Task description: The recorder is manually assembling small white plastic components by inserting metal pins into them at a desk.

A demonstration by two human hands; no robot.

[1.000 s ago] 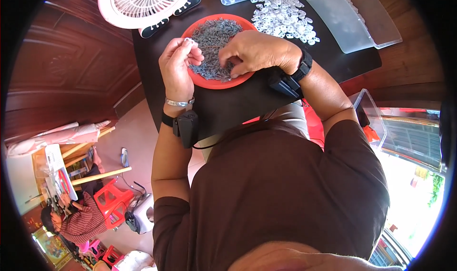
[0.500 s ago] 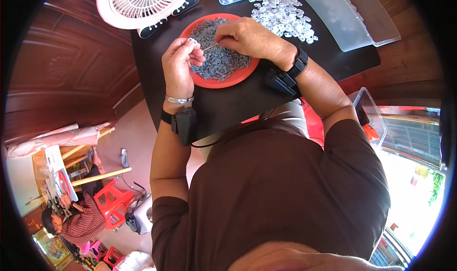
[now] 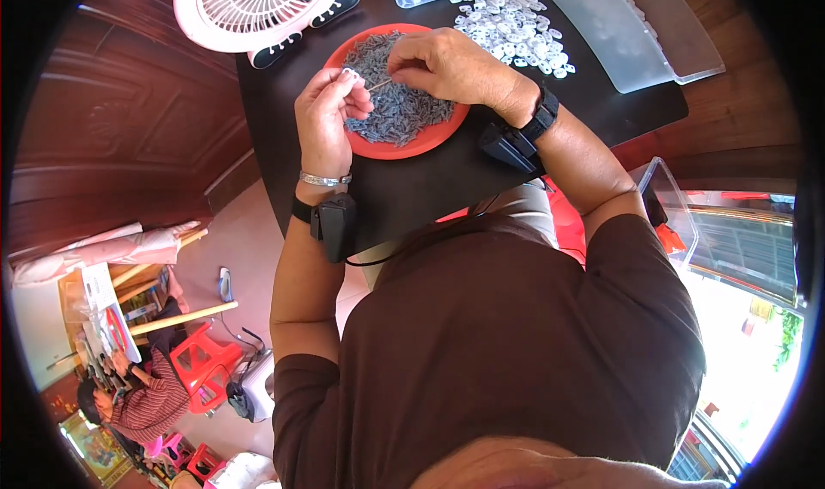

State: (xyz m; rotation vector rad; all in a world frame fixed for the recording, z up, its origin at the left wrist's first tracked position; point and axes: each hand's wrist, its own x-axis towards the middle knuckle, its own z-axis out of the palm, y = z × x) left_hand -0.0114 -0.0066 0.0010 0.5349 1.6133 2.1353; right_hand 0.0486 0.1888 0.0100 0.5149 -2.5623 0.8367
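Observation:
Over a red round plate [image 3: 449,133] heaped with small grey screw-like pieces [image 3: 397,115], both hands work close together. My left hand [image 3: 326,115] pinches a small white plastic piece [image 3: 350,74] between thumb and fingertips. My right hand [image 3: 451,66] is closed on a thin, pale, rod-like thing [image 3: 381,83] that reaches toward the white piece. Its exact kind is too small to make out, and whether its tip touches the white piece I cannot tell.
The plate stands on a black table [image 3: 387,197]. White holed plastic pieces [image 3: 516,29] lie piled beyond my right hand, beside a translucent bin [image 3: 601,38]. A pink fan [image 3: 258,3] stands far left. Another person [image 3: 150,399] sits at lower left near a red stool [image 3: 204,364].
My left hand has shifted very slightly right, and my right hand has risen a little. Both keep their holds.

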